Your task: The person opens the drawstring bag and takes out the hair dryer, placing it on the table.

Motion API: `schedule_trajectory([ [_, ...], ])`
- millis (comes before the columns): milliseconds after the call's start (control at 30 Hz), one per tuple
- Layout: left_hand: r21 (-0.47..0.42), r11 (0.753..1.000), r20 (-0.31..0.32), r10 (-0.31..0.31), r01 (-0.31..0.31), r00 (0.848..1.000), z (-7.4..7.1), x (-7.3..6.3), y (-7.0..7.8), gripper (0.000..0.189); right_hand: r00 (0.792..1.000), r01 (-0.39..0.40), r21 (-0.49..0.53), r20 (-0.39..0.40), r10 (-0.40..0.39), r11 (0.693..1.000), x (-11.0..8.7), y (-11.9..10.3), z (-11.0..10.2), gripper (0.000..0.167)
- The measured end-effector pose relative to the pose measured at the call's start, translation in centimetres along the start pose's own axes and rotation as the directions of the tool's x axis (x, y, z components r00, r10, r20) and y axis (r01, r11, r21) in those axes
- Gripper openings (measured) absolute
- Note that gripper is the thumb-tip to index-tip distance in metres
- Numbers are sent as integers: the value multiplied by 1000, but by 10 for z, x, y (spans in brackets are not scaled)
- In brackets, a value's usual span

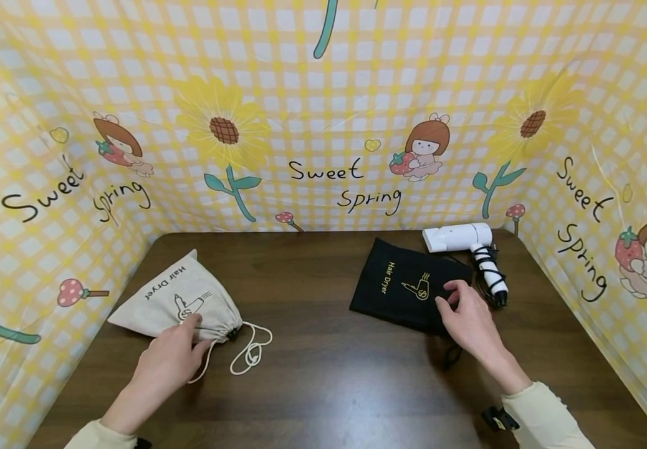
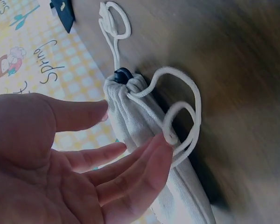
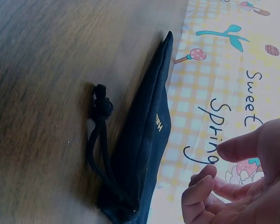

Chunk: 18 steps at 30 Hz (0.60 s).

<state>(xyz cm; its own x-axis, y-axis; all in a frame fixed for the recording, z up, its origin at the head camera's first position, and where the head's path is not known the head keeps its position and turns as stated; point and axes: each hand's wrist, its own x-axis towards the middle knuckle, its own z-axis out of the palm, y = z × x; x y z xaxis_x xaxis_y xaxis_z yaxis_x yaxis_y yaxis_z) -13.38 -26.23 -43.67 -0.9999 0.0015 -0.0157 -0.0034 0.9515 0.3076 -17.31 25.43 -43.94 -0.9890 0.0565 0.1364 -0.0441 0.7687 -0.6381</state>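
A cream drawstring bag [image 1: 161, 293] printed "Hair Dryer" lies on the left of the table, its neck cinched by a black toggle [image 2: 123, 75] with white cord [image 2: 196, 107] looping out. Over its near edge hovers my left hand [image 1: 169, 355], thumb and fingers apart with nothing between them. On the right lies a flat black drawstring bag [image 1: 396, 280] with a gold print, its knotted black cord [image 3: 101, 107] trailing onto the table. My right hand [image 1: 472, 321] is above this bag's right side, fingers loosely bent and holding nothing; whether a fingertip touches the cloth I cannot tell.
Behind the black bag, a white hair dryer [image 1: 458, 237] lies with its black cable wound round the handle. The brown wooden table [image 1: 312, 324] is bordered at the back and sides by yellow checked cloth [image 1: 323, 112].
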Motion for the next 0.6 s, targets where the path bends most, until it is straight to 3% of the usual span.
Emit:
schedule_trajectory([
  [167,5,1000,-30,9,-9,1000,1,1,-3,44,1000,8,-2,-5,-8,1000,1,1,1,35],
  [600,9,999,-18,-31,31,999,2,9,-2,31,1000,7,-2,-8,-7,1000,0,1,1,36],
])
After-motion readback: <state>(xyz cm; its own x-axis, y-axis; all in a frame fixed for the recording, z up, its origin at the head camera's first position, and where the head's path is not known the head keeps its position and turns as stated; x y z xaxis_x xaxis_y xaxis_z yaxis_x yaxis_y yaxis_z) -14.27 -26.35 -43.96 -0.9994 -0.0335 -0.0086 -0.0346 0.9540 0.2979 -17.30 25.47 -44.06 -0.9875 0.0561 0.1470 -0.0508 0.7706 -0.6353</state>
